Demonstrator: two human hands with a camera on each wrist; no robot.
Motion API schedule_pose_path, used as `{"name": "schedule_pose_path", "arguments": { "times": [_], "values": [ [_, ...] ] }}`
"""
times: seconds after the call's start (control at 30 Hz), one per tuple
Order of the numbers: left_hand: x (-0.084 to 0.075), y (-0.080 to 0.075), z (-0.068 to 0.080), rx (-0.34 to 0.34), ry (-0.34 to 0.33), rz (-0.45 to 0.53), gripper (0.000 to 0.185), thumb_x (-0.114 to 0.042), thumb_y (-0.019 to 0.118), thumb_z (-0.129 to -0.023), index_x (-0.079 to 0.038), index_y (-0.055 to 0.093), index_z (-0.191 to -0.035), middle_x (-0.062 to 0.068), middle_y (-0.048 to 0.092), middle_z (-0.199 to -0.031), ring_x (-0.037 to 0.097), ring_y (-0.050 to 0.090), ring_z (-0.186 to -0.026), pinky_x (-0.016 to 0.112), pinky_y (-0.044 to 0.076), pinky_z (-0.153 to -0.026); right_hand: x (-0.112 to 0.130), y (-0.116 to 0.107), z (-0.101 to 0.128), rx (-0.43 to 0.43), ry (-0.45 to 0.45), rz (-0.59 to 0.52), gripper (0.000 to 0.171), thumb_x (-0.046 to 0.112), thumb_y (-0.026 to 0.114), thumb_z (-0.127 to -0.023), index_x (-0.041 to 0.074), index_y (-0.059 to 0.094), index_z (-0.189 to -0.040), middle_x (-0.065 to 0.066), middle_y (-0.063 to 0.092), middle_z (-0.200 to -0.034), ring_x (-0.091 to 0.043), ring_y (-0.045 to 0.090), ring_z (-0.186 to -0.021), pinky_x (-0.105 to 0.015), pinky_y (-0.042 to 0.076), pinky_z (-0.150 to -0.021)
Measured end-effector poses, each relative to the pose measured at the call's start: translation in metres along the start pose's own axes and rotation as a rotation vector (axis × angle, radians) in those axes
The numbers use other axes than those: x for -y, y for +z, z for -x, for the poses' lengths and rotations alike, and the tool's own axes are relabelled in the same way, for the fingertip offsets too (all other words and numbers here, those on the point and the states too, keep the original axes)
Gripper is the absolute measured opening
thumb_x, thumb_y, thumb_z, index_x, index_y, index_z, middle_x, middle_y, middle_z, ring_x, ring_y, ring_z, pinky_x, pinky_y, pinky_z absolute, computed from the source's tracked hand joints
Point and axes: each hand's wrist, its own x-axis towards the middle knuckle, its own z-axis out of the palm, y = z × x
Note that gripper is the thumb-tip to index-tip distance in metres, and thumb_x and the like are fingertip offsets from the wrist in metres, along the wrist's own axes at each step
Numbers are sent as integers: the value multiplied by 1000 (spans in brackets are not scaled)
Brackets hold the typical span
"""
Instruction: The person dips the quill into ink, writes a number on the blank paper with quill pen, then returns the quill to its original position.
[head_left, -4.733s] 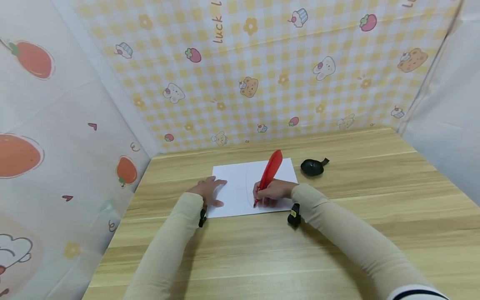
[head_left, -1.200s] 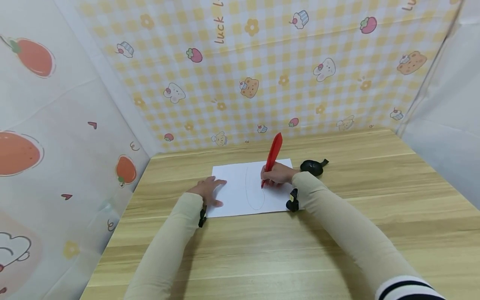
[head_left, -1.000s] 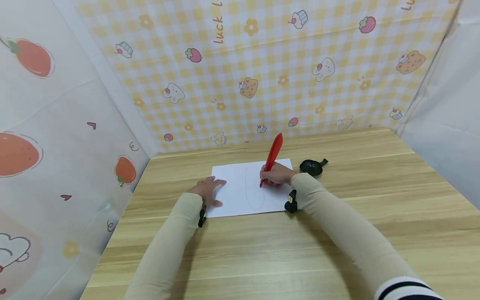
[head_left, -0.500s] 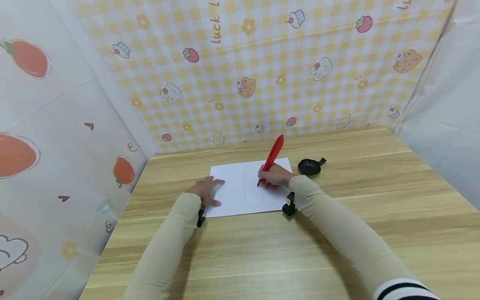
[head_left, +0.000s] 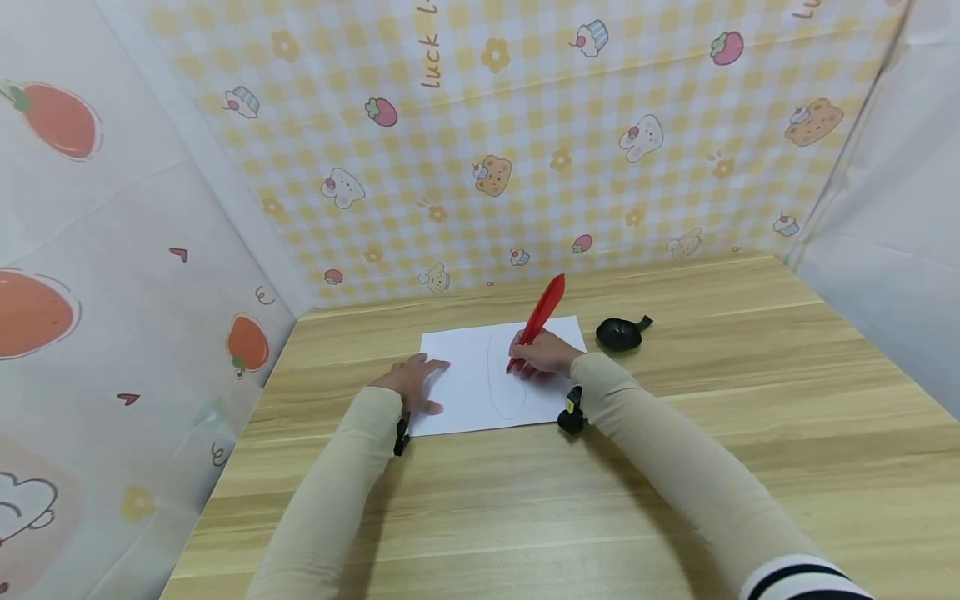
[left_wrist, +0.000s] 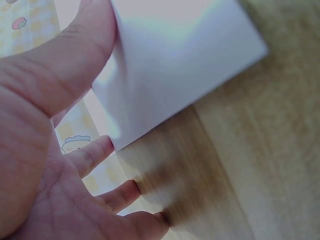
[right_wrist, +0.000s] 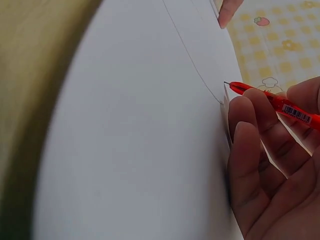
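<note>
One red pen with a feather-shaped top is pinched between the thumb and curled fingers of the right hand. Its tip rests on the one sheet of white paper, at the right side of a thin, narrow oval line drawn there. In the right wrist view the pen has its point at the end of the line. The left hand lies flat with fingers spread, pressing the left edge of the paper; the left wrist view shows its thumb on the sheet and the other fingers on the wooden surface. One small black object sits just right of the paper.
</note>
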Motion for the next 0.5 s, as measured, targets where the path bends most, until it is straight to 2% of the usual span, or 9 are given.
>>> {"name": "schedule_pose_path", "arguments": {
  "times": [0.27,0.5],
  "values": [
    [0,0,0,1,4,-4,79,-33,77,-83,-23,36,-150,22,18,-157,52,22,-137,65,30,-102,3,3,2,-2,-10,-21,13,21,53,-97,9,57,-99,-10,70,-85,-20,66,-69,-27,47,-55],
    [-1,0,0,3,-7,5,78,-31,77,-84,-22,37,-150,22,17,-157,52,21,-137,65,29,-103,3,8,0,11,-8,-41,12,20,54,-96,9,58,-98,-9,69,-83,-18,64,-66,-26,46,-51]
  ]
}}
